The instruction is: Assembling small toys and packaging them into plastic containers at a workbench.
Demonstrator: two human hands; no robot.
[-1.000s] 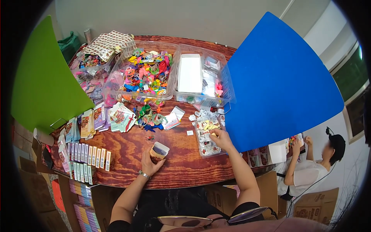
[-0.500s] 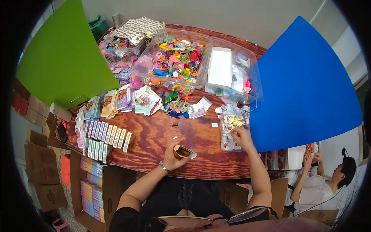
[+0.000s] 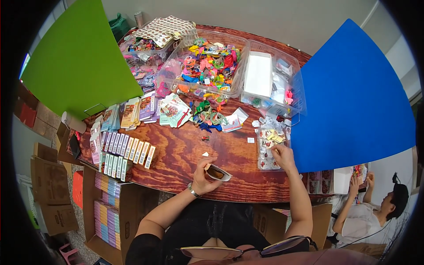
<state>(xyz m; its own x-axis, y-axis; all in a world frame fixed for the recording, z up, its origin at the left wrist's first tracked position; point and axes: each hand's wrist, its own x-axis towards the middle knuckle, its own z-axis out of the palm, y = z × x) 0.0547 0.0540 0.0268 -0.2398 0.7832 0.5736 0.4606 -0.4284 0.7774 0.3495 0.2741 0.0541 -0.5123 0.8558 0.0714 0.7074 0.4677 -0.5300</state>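
Landmark: shallow clear plastic tray (image 3: 268, 168) of small packets, on reddish wood-grain surface (image 3: 238, 148). Finished, judging by layout: two rows of closed slim cardboard boxes (image 3: 139, 151), well left of tray. Remaining: fanned flat printed cartons (image 3: 131, 113), left of tray and farther from you; open printed cardboard carton (image 3: 218, 173), left of tray. Your left hand (image 3: 203, 179): grip holding open carton. Your right hand (image 3: 283, 157), over tray: grip narrow, contents cannot tell. Versus one second ago: open carton nearer you, mouth tipped; right hand still over tray.
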